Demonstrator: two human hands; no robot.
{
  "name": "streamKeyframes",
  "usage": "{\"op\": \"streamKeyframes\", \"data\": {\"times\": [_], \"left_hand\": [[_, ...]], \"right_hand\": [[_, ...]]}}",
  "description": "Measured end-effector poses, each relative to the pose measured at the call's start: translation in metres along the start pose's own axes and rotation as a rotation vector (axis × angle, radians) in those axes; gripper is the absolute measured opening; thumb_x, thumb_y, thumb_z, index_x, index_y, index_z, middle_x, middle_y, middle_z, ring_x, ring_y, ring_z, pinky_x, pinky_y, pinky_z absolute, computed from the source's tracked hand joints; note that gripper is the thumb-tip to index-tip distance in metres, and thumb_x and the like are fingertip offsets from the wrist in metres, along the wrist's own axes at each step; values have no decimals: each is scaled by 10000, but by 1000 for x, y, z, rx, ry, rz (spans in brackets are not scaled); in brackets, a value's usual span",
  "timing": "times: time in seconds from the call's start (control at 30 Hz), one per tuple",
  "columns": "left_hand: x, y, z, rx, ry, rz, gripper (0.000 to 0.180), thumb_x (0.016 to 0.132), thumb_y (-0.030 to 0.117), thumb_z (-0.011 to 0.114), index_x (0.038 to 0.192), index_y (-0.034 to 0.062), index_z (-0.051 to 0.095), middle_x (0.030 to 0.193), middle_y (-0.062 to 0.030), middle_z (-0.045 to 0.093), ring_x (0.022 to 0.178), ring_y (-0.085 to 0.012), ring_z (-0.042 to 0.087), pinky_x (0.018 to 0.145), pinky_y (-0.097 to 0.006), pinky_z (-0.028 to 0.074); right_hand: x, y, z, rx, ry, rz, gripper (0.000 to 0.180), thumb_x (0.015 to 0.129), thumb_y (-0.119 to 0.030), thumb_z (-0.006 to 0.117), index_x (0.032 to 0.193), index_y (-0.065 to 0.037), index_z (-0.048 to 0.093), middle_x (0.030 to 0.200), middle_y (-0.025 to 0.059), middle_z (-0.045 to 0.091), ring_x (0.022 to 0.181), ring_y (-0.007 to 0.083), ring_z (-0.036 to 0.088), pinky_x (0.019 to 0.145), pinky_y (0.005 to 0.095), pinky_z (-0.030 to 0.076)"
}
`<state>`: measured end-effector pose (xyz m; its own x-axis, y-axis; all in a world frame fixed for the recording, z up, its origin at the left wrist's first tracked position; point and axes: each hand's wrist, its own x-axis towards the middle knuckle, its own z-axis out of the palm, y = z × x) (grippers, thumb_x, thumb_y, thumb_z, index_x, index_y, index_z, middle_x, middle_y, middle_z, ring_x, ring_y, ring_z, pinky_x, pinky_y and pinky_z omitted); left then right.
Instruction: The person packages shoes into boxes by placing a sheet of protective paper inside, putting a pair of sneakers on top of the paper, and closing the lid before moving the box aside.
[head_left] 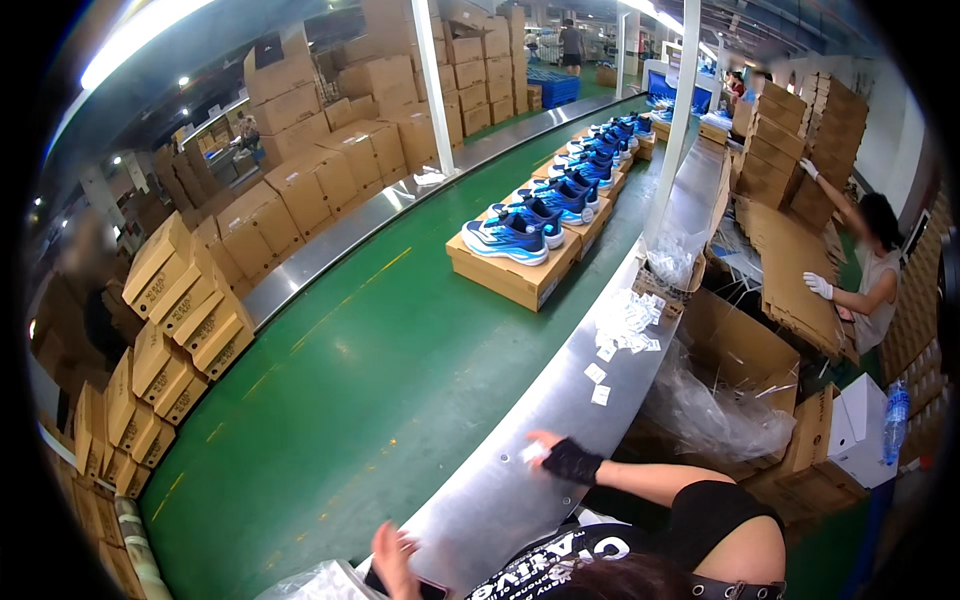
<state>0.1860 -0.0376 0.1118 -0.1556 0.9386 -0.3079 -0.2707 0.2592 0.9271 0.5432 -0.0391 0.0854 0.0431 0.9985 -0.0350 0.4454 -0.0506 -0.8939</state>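
Observation:
My right hand [553, 456], in a black fingerless glove, is over the metal ledge beside the belt. Its fingers are closed on a small white packet [531, 453]. Farther along the ledge lies a loose pile of similar white packets [627, 318], with a few strays on my side of it. My left hand [393, 562] is raised at the near edge of the belt, its fingers apart and holding nothing I can see. Blue-and-white running shoes [506, 240] stand in pairs on brown shoe boxes [513, 281], in a row along the green conveyor belt [340, 400].
Stacked shoe boxes [160, 370] line the left side, with large cartons [300, 190] behind. A white post [676, 130] rises by the ledge. An open carton with clear plastic [715, 400] stands at right. A co-worker in white gloves [818, 286] handles flattened cardboard [790, 265].

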Motion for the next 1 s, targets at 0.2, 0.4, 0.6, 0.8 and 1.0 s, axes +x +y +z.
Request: {"op": "streamKeyframes", "data": {"times": [0.2,0.4,0.6,0.8,1.0], "left_hand": [[-3,-6,131,336,-711,-215,241,852,182,510,951,-38,509,671,-60,555,541,-113,520,502,-235,438],[13,-66,115,790,-176,40,232,863,190,456,792,-19,528,543,-52,532,441,-133,521,384,-262,405],[7,-96,79,592,151,-59,264,852,195,422,759,-29,528,599,-120,544,467,-191,508,441,-325,396],[12,-126,72,729,345,11,296,846,168,389,727,-60,536,585,-125,551,459,-192,509,394,-318,395],[12,-148,67,695,431,7,298,847,172,389,710,-49,533,564,-105,542,453,-176,503,384,-317,387]], "right_hand": [[-11,-88,36,111,-465,73,611,740,-248,600,1261,-99,318,991,140,560,823,255,583,759,343,445],[51,-36,-20,-119,-429,-332,475,771,-294,589,1162,-67,448,1076,162,523,950,291,535,819,362,427],[235,-12,-172,-790,236,-648,458,633,-362,659,1015,-136,545,1216,184,359,1159,353,304,897,558,261],[351,-46,-271,-1109,52,28,637,584,-467,657,1159,-240,503,1261,219,328,1215,382,231,948,625,66],[354,-7,-272,-1125,169,-261,408,599,-521,608,818,-179,647,949,120,517,974,246,458,861,422,235]]}}
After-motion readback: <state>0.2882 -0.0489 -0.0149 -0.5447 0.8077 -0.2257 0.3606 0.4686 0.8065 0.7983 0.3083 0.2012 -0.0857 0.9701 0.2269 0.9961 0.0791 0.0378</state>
